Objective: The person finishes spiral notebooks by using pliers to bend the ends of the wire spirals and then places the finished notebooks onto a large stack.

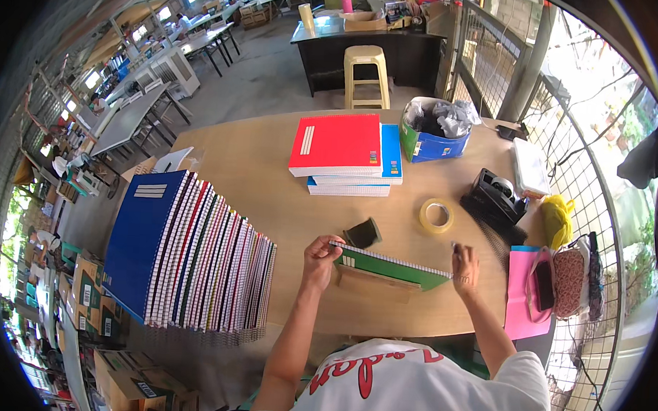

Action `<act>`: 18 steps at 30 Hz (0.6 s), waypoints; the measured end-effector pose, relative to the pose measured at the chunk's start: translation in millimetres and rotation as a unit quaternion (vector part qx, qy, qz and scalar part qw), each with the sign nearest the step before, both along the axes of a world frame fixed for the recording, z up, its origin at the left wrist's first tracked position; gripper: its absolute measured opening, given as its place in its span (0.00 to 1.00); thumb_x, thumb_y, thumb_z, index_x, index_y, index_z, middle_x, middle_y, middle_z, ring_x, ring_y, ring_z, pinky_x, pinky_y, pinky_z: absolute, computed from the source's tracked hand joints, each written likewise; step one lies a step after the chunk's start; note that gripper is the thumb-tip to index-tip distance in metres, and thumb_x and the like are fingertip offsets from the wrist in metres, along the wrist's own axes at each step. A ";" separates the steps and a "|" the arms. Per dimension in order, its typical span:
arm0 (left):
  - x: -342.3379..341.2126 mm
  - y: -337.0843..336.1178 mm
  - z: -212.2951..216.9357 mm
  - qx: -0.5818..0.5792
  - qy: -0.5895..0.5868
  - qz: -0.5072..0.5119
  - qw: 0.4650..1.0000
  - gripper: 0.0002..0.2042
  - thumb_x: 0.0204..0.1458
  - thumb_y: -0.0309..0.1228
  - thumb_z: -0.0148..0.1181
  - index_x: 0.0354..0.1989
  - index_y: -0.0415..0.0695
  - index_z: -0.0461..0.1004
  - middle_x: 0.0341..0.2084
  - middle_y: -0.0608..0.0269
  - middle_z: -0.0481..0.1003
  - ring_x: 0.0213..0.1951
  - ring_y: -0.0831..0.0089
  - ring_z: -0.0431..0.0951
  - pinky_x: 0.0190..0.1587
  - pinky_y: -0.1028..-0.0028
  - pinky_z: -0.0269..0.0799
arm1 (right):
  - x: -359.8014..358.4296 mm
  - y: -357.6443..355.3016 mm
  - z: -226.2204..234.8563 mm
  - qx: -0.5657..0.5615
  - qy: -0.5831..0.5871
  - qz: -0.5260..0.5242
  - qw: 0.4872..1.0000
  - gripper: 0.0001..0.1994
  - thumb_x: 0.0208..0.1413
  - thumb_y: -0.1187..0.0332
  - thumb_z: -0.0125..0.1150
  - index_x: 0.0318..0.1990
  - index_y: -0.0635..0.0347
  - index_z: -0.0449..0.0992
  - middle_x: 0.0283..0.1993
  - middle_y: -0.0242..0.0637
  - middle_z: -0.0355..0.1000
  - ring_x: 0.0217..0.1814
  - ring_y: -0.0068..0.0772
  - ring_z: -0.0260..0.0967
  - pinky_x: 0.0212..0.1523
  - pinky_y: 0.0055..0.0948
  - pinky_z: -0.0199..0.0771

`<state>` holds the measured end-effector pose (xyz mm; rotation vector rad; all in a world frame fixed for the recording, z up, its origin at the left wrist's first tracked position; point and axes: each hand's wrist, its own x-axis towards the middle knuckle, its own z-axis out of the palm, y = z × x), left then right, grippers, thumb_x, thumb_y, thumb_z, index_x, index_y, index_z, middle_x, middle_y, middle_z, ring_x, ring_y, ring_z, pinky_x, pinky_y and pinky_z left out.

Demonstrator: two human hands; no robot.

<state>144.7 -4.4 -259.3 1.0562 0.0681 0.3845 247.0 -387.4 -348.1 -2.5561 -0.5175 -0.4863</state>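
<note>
A green spiral-bound notebook (392,269) stands on its edge in front of me, its coil along the top. My left hand (321,258) pinches its left upper corner. At the coil's right end is my right hand (466,266), its fingers curled around a small dark-tipped thing too small to name. A low wooden holder (377,279) sits against the notebook's near side. Just beyond the notebook lies a dark, open-ended container (362,233). To the left, a long row of spiral notebooks (216,267) leans together, with a blue cover at its outer end.
Red notebooks (337,143) rest on blue ones (392,153) farther back. A box of plastic bags (436,137), a tape roll (436,214), a black tape dispenser (497,197), yellow bundle (557,221), pink folder (523,293) and phone (544,285) occupy the right. A stool (366,75) stands beyond the table.
</note>
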 end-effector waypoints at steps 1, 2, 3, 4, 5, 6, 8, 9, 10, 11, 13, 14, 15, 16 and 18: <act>-0.4 -0.9 4.3 0.007 -0.006 -0.002 1.000 0.14 0.50 0.15 0.66 0.44 0.41 0.79 0.39 0.62 0.79 0.45 0.77 0.76 0.51 0.75 0.70 | 7.4 9.1 35.2 0.164 0.028 0.014 0.986 0.21 0.52 0.66 0.67 0.54 0.61 0.74 0.51 0.48 0.69 0.52 0.51 0.66 0.52 0.48 0.67; -1.4 -4.5 11.9 0.007 -0.004 0.001 1.000 0.14 0.50 0.15 0.66 0.44 0.41 0.79 0.39 0.62 0.79 0.45 0.77 0.76 0.51 0.75 0.70 | 12.5 21.1 85.4 0.136 -0.009 0.084 0.987 0.20 0.52 0.68 0.67 0.53 0.61 0.75 0.49 0.47 0.70 0.51 0.50 0.67 0.51 0.45 0.68; -1.5 -11.7 23.1 0.021 0.010 0.004 1.000 0.16 0.50 0.14 0.65 0.48 0.41 0.78 0.39 0.61 0.79 0.45 0.76 0.77 0.51 0.75 0.71 | 15.2 34.5 139.1 0.107 -0.047 0.149 0.982 0.19 0.51 0.70 0.66 0.51 0.61 0.76 0.47 0.47 0.71 0.49 0.50 0.68 0.49 0.41 0.70; 0.0 -21.0 34.5 0.035 0.022 0.002 0.999 0.19 0.51 0.14 0.65 0.52 0.41 0.76 0.38 0.60 0.80 0.45 0.75 0.78 0.51 0.74 0.72 | 13.5 46.1 180.0 0.088 -0.044 0.196 0.976 0.18 0.51 0.69 0.67 0.51 0.61 0.77 0.45 0.45 0.72 0.49 0.49 0.68 0.49 0.41 0.70; 1.7 -30.3 45.6 0.035 0.021 -0.003 0.999 0.19 0.51 0.14 0.65 0.52 0.41 0.76 0.38 0.60 0.80 0.45 0.75 0.78 0.51 0.74 0.72 | 11.9 58.7 213.1 0.070 -0.044 0.242 0.967 0.18 0.51 0.69 0.68 0.50 0.60 0.77 0.43 0.44 0.73 0.49 0.49 0.68 0.50 0.40 0.70; 3.3 -39.3 57.2 0.052 0.027 -0.012 0.998 0.22 0.51 0.14 0.64 0.56 0.41 0.73 0.38 0.60 0.80 0.44 0.76 0.78 0.51 0.75 0.73 | 11.4 71.4 235.5 0.051 -0.052 0.295 0.953 0.18 0.50 0.67 0.69 0.49 0.59 0.77 0.43 0.42 0.73 0.50 0.46 0.69 0.53 0.42 0.69; 3.7 -51.2 69.3 0.070 0.033 -0.018 0.997 0.26 0.52 0.14 0.63 0.61 0.42 0.70 0.39 0.59 0.80 0.43 0.76 0.79 0.50 0.75 0.73 | 4.4 98.2 276.5 -0.026 -0.144 0.370 0.918 0.17 0.49 0.63 0.69 0.47 0.57 0.78 0.41 0.37 0.74 0.51 0.38 0.69 0.60 0.45 0.65; 4.6 -56.3 72.2 0.083 0.038 -0.016 0.996 0.28 0.51 0.14 0.63 0.62 0.42 0.68 0.39 0.58 0.81 0.43 0.76 0.79 0.50 0.75 0.73 | 0.8 108.6 291.7 -0.084 -0.228 0.383 0.891 0.16 0.48 0.62 0.68 0.45 0.56 0.79 0.40 0.35 0.75 0.51 0.34 0.70 0.64 0.48 0.63; 6.1 -61.5 75.3 0.096 0.044 -0.014 0.994 0.30 0.51 0.14 0.63 0.64 0.42 0.65 0.39 0.57 0.81 0.43 0.76 0.79 0.50 0.76 0.73 | 0.8 115.0 296.0 -0.086 -0.230 0.381 0.891 0.16 0.48 0.62 0.68 0.45 0.56 0.79 0.40 0.35 0.75 0.51 0.34 0.70 0.64 0.48 0.63; 7.2 -65.9 78.6 0.096 0.041 -0.016 0.994 0.30 0.51 0.14 0.63 0.64 0.42 0.65 0.39 0.57 0.81 0.43 0.76 0.79 0.50 0.76 0.73 | 1.0 119.7 298.6 -0.126 -0.284 0.387 0.868 0.15 0.48 0.62 0.66 0.43 0.55 0.80 0.40 0.32 0.75 0.52 0.31 0.70 0.66 0.50 0.61; 6.6 -71.2 84.6 0.106 0.060 -0.011 0.992 0.31 0.50 0.14 0.65 0.65 0.41 0.64 0.38 0.57 0.82 0.42 0.77 0.79 0.49 0.76 0.73 | 4.4 124.1 302.1 -0.165 -0.338 0.393 0.839 0.13 0.47 0.62 0.64 0.41 0.54 0.81 0.40 0.29 0.75 0.52 0.27 0.69 0.67 0.52 0.58; 5.9 -74.3 87.9 0.106 0.058 -0.009 0.993 0.31 0.50 0.14 0.65 0.65 0.41 0.64 0.38 0.57 0.82 0.42 0.77 0.79 0.49 0.76 0.73 | 6.5 124.5 304.1 -0.186 -0.365 0.406 0.817 0.11 0.46 0.63 0.63 0.38 0.52 0.81 0.39 0.27 0.74 0.51 0.27 0.69 0.68 0.50 0.59; 4.7 -77.2 91.4 0.107 0.052 -0.008 0.993 0.32 0.50 0.15 0.65 0.65 0.41 0.64 0.36 0.59 0.81 0.41 0.78 0.79 0.48 0.77 0.73 | 7.8 125.0 305.5 -0.207 -0.391 0.418 0.793 0.09 0.46 0.64 0.61 0.35 0.51 0.81 0.38 0.25 0.74 0.51 0.26 0.69 0.68 0.49 0.60; 3.9 -79.3 93.3 0.109 0.046 -0.007 0.993 0.32 0.49 0.15 0.66 0.65 0.40 0.63 0.34 0.61 0.81 0.39 0.78 0.79 0.47 0.77 0.72 | 8.5 125.0 306.6 -0.207 -0.392 0.419 0.792 0.09 0.46 0.64 0.61 0.35 0.51 0.81 0.38 0.25 0.74 0.51 0.26 0.69 0.68 0.49 0.60; 2.3 -80.8 93.8 0.112 0.049 -0.003 0.992 0.32 0.49 0.15 0.66 0.65 0.40 0.63 0.33 0.62 0.81 0.38 0.79 0.79 0.46 0.78 0.73 | 8.9 124.9 308.3 -0.204 -0.423 0.444 0.763 0.07 0.41 0.63 0.62 0.30 0.49 0.81 0.37 0.24 0.74 0.51 0.26 0.69 0.66 0.46 0.61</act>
